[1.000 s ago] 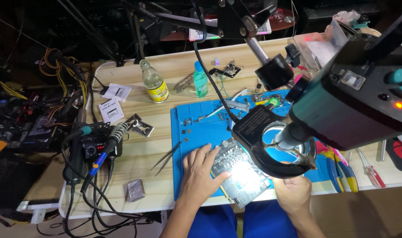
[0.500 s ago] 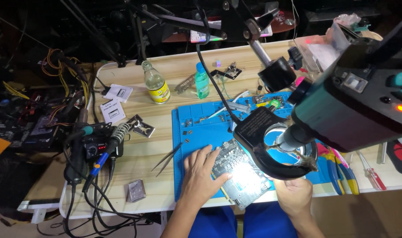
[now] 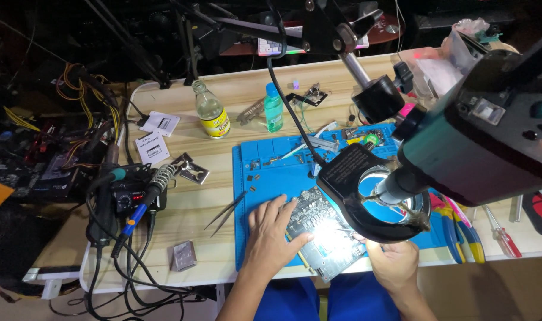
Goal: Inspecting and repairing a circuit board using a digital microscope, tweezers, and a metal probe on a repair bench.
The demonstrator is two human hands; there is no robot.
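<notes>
Left hand: your left hand [image 3: 270,238] lies flat, fingers spread open, its fingertips pressing the left edge of the circuit board [image 3: 324,235]; it grips nothing.
Right hand: your right hand [image 3: 393,261] sits at 4 o'clock from the board, just under the ring light [image 3: 375,199]; its fingers are hidden by the lamp, so you cannot tell whether they are open or closed.
Circuit board: it lies tilted on the near edge of the blue mat [image 3: 271,172], brightly lit, between your two hands.
Microscope: a large dark body [image 3: 491,137] hangs over the mat at 2 o'clock from the board.
Tweezers: a pair of tweezers [image 3: 226,211] lies at 9 o'clock from your left hand, half on the mat and half on the wooden surface [image 3: 223,119].
Bottles: a clear bottle with a yellow label [image 3: 211,112] and a small green bottle [image 3: 273,108] stand at 12 o'clock, beyond the mat.
Soldering station: it sits with its iron [image 3: 143,199] at 9 o'clock, well apart from your hands.
Hand tools: coloured pliers [image 3: 458,229] and a red screwdriver [image 3: 500,233] lie at 3 o'clock.
</notes>
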